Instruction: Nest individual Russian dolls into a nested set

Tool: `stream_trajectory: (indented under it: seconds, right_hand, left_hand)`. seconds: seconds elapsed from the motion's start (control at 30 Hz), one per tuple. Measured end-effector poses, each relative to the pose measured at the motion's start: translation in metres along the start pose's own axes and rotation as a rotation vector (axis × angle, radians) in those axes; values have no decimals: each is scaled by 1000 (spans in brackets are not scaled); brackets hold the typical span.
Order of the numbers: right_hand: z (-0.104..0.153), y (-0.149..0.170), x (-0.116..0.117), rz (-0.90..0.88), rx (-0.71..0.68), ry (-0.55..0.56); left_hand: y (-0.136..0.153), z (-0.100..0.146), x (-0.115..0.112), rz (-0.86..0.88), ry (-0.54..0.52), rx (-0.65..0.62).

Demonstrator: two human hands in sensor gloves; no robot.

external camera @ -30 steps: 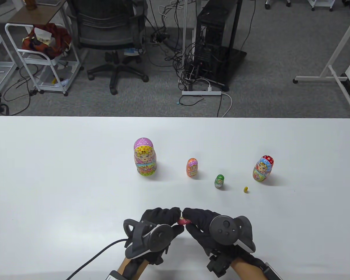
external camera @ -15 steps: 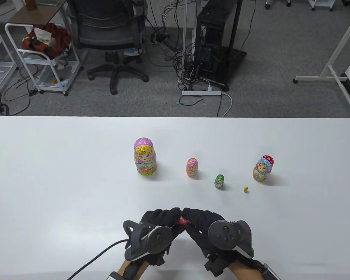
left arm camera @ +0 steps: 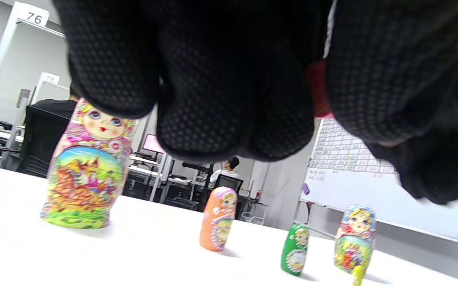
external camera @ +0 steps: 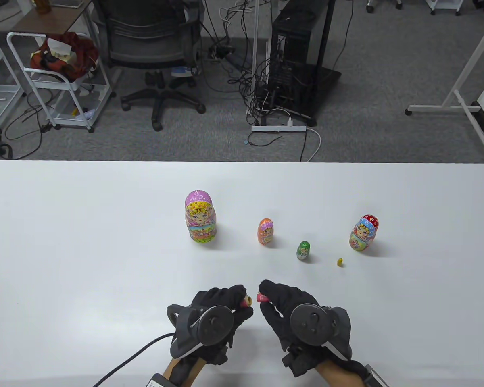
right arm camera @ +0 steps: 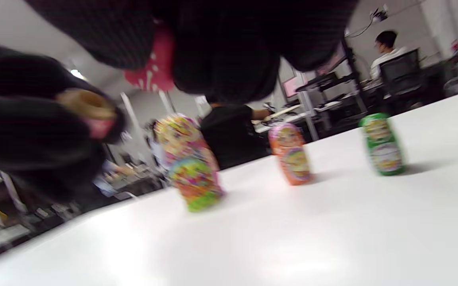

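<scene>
You hold the small pink doll in two separate halves above the near part of the white table (external camera: 84, 242). Your left hand (external camera: 215, 314) pinches the hollow half (external camera: 248, 300) at its fingertips, open end facing right; your right hand (external camera: 290, 310) pinches the pink half (external camera: 262, 298) just beside it, a small gap between the two. Farther back, upright and well apart from your hands, the other dolls stand: the large purple-topped doll (external camera: 201, 217), the orange doll (external camera: 266, 231), the green doll (external camera: 303, 250), the tiny yellow doll (external camera: 340, 262) and the red-and-blue doll (external camera: 364, 233).
</scene>
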State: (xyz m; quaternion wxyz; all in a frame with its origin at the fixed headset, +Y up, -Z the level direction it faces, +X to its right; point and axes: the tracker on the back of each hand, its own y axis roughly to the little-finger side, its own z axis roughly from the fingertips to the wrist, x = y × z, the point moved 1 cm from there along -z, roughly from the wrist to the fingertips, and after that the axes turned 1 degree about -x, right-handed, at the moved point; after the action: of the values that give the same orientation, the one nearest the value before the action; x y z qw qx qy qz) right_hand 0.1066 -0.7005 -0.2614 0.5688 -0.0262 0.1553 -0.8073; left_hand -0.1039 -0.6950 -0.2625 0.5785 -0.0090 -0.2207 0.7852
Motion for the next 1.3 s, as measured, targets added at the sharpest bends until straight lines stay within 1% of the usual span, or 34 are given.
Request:
stream_trajectory:
  seconds: [0.03, 0.07, 0.13, 0.17, 0.23, 0.3, 0.33, 0.43, 0.47, 0.5, 0.53, 0.57, 0.63, 0.67, 0.73, 0.77, 0.8, 0.83, 0.9, 0.97, 1.03, 1.07, 1.13, 1.2, 1.23, 1.3]
  right_hand:
    - [-1, 3, 6, 86, -4, -51]
    - [-4, 5, 17, 200, 10, -108]
    - [-6, 10, 37, 353, 8, -278]
    - [-7, 12, 47, 391, 26, -343]
    - [-6, 14, 60, 444, 24, -422]
    - [-5, 13, 67, 483, 23, -451]
    - [-5, 12, 67, 493, 16, -431]
    - [-5, 12, 69, 500, 21, -439]
    - [-6, 14, 68, 490, 25, -469]
    - [-6, 16, 65, 474, 34, -488]
    - [-9, 20, 54, 420, 54, -478]
    - [-12, 24, 44, 375, 78, -444]
    - [-22, 45, 9, 229, 202, -272]
    - [-27, 59, -6, 177, 297, -176]
    - [-42, 91, -28, 128, 494, -31]
    - [-49, 104, -33, 142, 580, -9]
    - [-58, 121, -35, 189, 671, -46]
    - [-63, 132, -34, 207, 708, -79]
    - [-75, 152, -18, 177, 759, -155]
    - [-82, 161, -3, 173, 780, -188]
    - [-86, 166, 7, 219, 809, -202]
    - [-88, 169, 15, 251, 822, -234]
    - [-91, 172, 22, 269, 838, -253]
    - [-93, 173, 26, 297, 855, -234]
    - [-94, 174, 29, 293, 846, -249]
    - [-95, 174, 32, 294, 849, -243]
  left_hand:
    - [3, -1, -3, 1, 16, 13]
    - [7, -2, -6, -11, 30, 24]
    - [12, -3, -11, -42, 49, 38]
    - [15, -3, -13, -43, 64, 50]
    - [20, -3, -16, -29, 84, 69]
    - [22, -3, -17, -32, 85, 78]
    - [23, -3, -16, -29, 83, 82]
    - [24, -4, -16, -20, 86, 83]
    - [24, -4, -16, -19, 85, 83]
    - [24, -4, -15, -17, 85, 83]
    - [24, -4, -16, -11, 87, 85]
    - [25, -4, -16, -8, 89, 86]
    - [25, -5, -16, -8, 95, 85]
    - [25, -5, -16, -9, 96, 84]
    - [25, -7, -16, -1, 101, 85]
    - [24, -8, -16, -4, 106, 82]
    - [24, -9, -15, -12, 105, 77]
    - [23, -10, -15, -16, 105, 74]
    - [23, -11, -15, -12, 107, 74]
    - [24, -10, -15, -8, 110, 71]
    - [24, -10, -15, -8, 111, 68]
    - [24, -9, -15, -1, 110, 70]
    - [24, -10, -16, 4, 121, 68]
    - [23, -10, -16, -2, 123, 61]
    - [23, -10, -17, -7, 126, 58]
    - [22, -11, -18, -14, 133, 54]
